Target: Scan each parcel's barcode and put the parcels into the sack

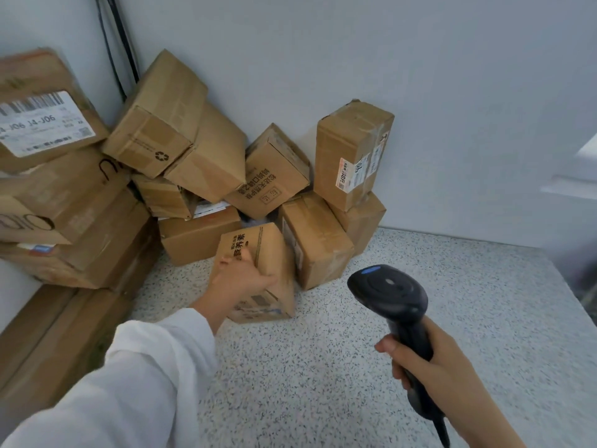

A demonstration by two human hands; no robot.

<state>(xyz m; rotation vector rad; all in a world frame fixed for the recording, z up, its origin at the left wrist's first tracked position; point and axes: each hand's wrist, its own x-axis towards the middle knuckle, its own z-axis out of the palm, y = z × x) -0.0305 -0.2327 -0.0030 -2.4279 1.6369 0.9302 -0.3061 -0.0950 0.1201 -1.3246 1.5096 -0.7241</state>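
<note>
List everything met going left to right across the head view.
Barcode-labelled box → box with recycling mark → left hand gripping a parcel → upright labelled box → right hand holding the scanner.

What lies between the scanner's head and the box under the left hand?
Only bare speckled floor, seen in the head view; the scanner and the box do not touch.

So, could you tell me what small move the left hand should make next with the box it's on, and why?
Probably pull the front box clear of the pile and tilt it toward the scanner. The left hand grips it, the right hand holds the scanner beside it, and no barcode plainly faces the scanner yet.
</note>
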